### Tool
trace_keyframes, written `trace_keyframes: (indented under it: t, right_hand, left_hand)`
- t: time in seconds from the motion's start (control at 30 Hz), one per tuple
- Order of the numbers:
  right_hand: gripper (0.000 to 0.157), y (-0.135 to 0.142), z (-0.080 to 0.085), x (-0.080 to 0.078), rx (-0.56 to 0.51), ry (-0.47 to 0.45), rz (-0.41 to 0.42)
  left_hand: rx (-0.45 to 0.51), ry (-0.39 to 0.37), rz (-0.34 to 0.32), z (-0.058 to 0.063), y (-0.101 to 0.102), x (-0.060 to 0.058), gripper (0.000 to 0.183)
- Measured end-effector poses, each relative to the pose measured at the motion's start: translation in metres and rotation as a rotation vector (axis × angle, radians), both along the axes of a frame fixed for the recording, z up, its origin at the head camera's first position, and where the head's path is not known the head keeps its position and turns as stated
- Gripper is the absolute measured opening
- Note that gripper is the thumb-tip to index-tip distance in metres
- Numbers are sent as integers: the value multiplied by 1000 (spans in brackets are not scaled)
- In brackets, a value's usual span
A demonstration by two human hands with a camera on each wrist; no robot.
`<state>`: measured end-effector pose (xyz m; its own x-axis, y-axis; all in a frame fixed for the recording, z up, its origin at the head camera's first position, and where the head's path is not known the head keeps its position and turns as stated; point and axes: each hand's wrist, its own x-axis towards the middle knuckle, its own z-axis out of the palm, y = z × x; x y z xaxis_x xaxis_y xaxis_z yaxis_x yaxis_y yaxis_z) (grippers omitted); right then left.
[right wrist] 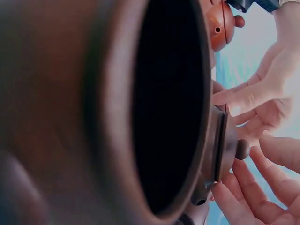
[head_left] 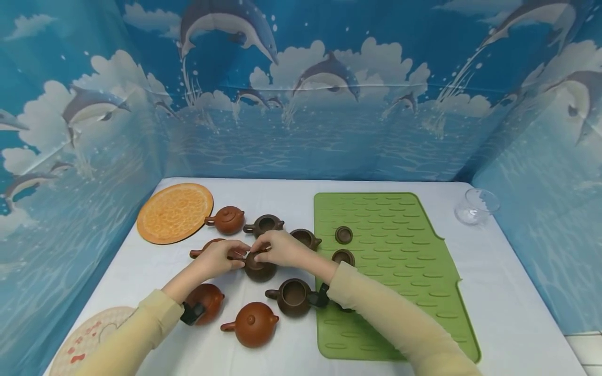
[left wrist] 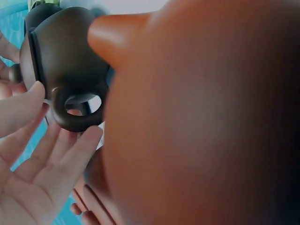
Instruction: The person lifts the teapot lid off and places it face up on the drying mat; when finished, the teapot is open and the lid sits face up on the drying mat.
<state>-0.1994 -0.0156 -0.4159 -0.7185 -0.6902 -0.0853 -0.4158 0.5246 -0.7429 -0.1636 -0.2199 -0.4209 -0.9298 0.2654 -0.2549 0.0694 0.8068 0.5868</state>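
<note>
A dark brown teapot (head_left: 260, 272) with its lid on stands between both hands. My left hand (head_left: 213, 259) is at its handle; in the left wrist view the thumb rests by the lid's rim and a fingertip touches the handle (left wrist: 77, 123). From the other side my right hand (head_left: 284, 249) reaches over the pot. In the right wrist view its fingers lie around the lid (right wrist: 229, 145) and near the knob (right wrist: 242, 149), with a gap at the thumb. A lidless dark pot (right wrist: 117, 112) fills much of that view, and a reddish-brown teapot (left wrist: 187, 112) crowds the left wrist view.
Reddish-brown lidded teapots (head_left: 254, 325) stand left and in front. Lidless dark pots (head_left: 293, 297) surround the hands. Dark lids (head_left: 344, 235) lie on a green mat (head_left: 400, 282) at right. A clear glass (head_left: 476, 206), an orange round mat (head_left: 175, 213) and a pale round mat (head_left: 89, 339) lie farther out.
</note>
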Motion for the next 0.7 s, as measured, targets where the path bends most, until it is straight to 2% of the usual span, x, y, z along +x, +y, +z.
trace_keyframes:
  t: [0.13, 0.33, 0.5, 0.7]
  right_hand:
    - [15, -3, -1, 3, 36, 51, -15]
    - [13, -6, -1, 5, 71, 144, -6]
    - [12, -6, -2, 5, 87, 162, -10]
    - [10, -4, -2, 6, 80, 146, -27]
  left_hand:
    - [15, -13, 8, -3, 2, -2, 34]
    - [-34, 13, 22, -2, 6, -3, 32]
    - [-76, -3, 31, 0, 8, -5, 33]
    - [-88, -65, 50, 0, 10, -8, 34]
